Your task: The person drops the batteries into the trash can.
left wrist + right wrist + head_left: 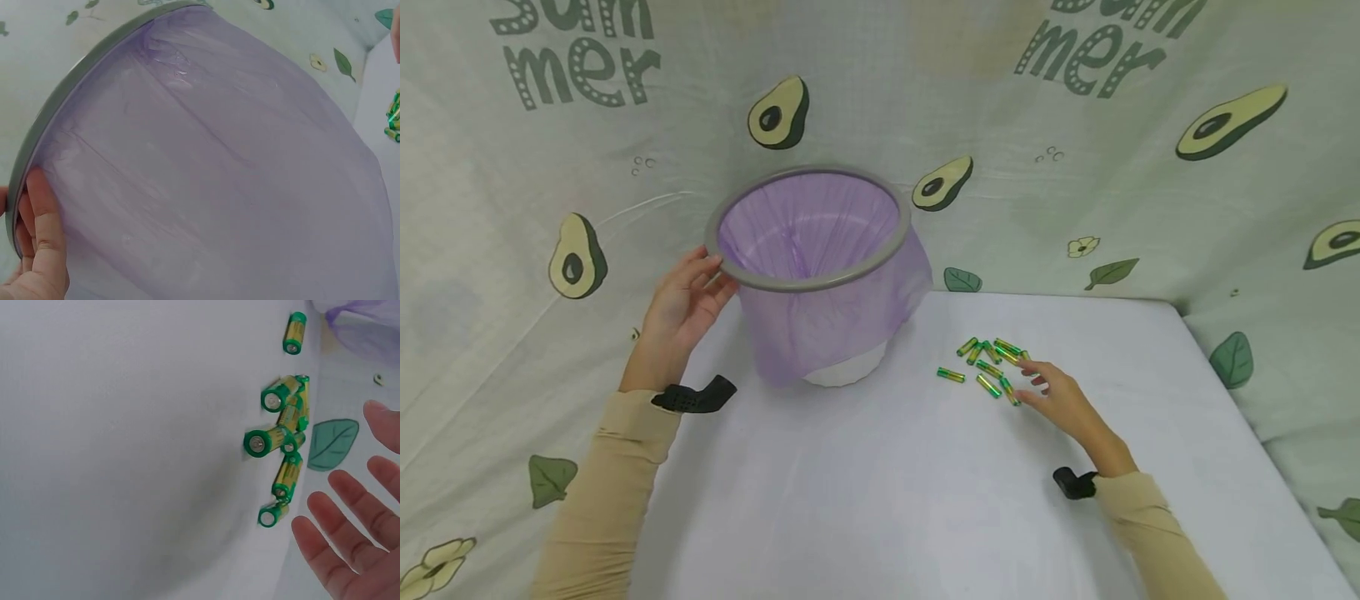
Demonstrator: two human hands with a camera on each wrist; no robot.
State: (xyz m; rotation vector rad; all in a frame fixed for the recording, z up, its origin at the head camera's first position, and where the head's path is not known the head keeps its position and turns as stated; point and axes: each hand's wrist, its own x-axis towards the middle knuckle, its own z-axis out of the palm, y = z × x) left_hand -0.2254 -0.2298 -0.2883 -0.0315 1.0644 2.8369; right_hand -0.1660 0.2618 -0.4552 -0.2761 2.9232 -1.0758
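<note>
A white waste bin (pixel 846 369) stands at the back left of the table, lined with a translucent purple bag (pixel 820 333) under a grey rim ring (pixel 808 283). My left hand (pixel 681 308) holds the ring at its left side; in the left wrist view, fingers (pixel 47 231) lie on both sides of it. Several green and gold batteries (pixel 990 368) lie loosely clustered to the right of the bin. Over the right edge of that cluster is my right hand (pixel 1063 402), fingers spread and nothing in them. The right wrist view has its fingers (pixel 340 534) apart beside the batteries (pixel 289 478).
A white table (pixel 850 500) spreads beneath everything. Behind it and along both sides hangs a pale cloth (pixel 865 83) printed with avocados and leaves. One battery (pixel 951 375) lies a little apart, on the bin's side of the cluster.
</note>
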